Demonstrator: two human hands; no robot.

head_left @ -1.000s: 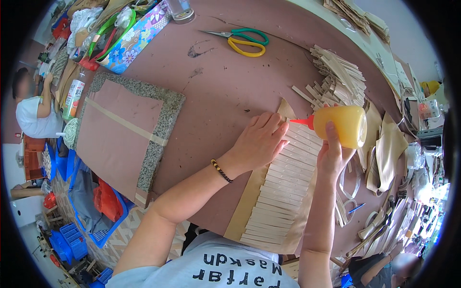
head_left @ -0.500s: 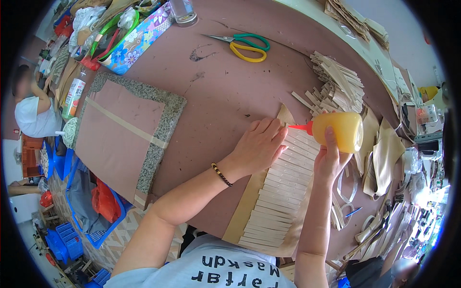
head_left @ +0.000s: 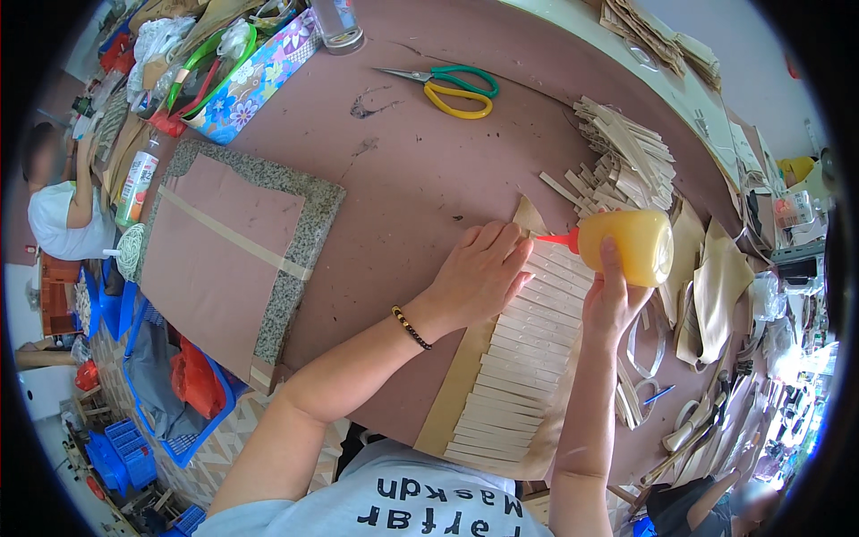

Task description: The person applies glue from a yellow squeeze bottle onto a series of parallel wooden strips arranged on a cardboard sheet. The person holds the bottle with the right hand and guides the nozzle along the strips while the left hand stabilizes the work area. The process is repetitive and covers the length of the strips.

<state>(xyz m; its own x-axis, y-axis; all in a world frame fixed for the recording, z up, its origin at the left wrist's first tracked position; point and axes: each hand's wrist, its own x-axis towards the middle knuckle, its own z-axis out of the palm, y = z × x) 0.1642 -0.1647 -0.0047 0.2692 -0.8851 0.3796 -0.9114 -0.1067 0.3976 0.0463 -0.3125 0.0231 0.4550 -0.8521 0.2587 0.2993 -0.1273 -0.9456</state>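
Presently the right hand [head_left: 613,300] is clenched round a yellow glue bottle [head_left: 629,246], its red nozzle [head_left: 557,238] aimed at the top of a row of pale strips [head_left: 519,358] near the table's [head_left: 403,179] near edge; the left hand [head_left: 479,273] lies flat, gripping nothing, pinning the strips; judged best practice: squeeze lightly, keep the nozzle low, hold the strips square.

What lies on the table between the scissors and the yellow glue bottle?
In the head view, a loose pile of pale strips lies between the scissors and the yellow glue bottle; otherwise bare brown table.
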